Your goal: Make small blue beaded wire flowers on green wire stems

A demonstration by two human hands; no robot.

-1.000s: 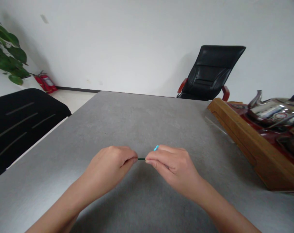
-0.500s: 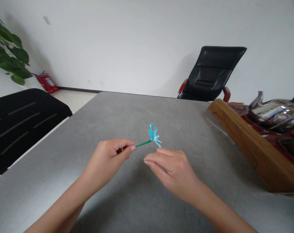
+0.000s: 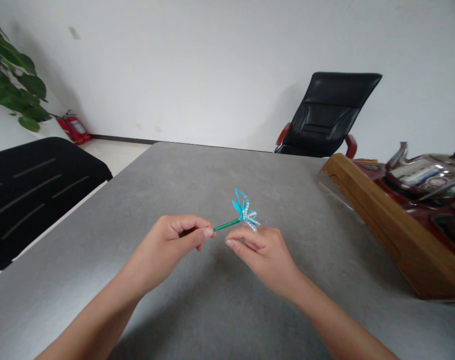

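Observation:
A blue beaded flower [image 3: 245,212] with looped petals sits at the end of a thin green stem [image 3: 227,225], tilted up to the right above the grey table [image 3: 197,175]. My left hand [image 3: 186,237] pinches the stem's lower end between thumb and index finger. Just right of it and below the petals is my right hand [image 3: 263,252], its thumb and index finger pressed together. What those fingertips hold, if anything, is too small to make out; a tiny green speck shows beneath them.
A wooden-sided tea tray [image 3: 392,235] with a steel kettle [image 3: 428,172] stands at the right. Beyond the table is a black leather chair [image 3: 332,112]. At the left are a black chair back [image 3: 43,195], a leafy plant [image 3: 15,80] and red fire extinguishers [image 3: 73,128].
The flower and stem have shifted slightly right, and the petals have turned to show more beads. My right hand has moved a little, its fingertips now nearer the stem.

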